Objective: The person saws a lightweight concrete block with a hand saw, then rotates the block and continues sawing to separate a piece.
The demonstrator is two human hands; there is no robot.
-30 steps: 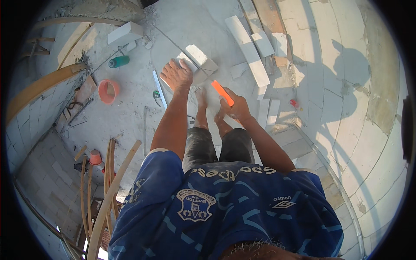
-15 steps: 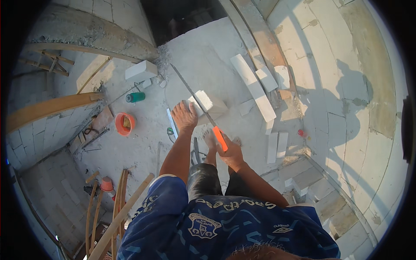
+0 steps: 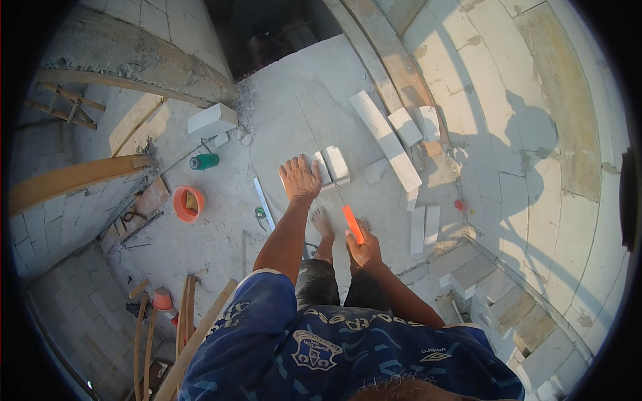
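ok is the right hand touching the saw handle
Touching: the head view shows the right hand closed around the near end of the orange saw handle.

Looking down on a building site here! Seeing bare block wall (image 3: 515, 194) on the right, dusty concrete floor (image 3: 226, 244) underfoot, loose pale blocks (image 3: 386, 142), timber poles (image 3: 200, 334) lower left, orange bucket (image 3: 178, 208), orange-handled saw (image 3: 352, 224).

Since half a second ago, the orange-handled saw (image 3: 352, 224) has turned edge-on.
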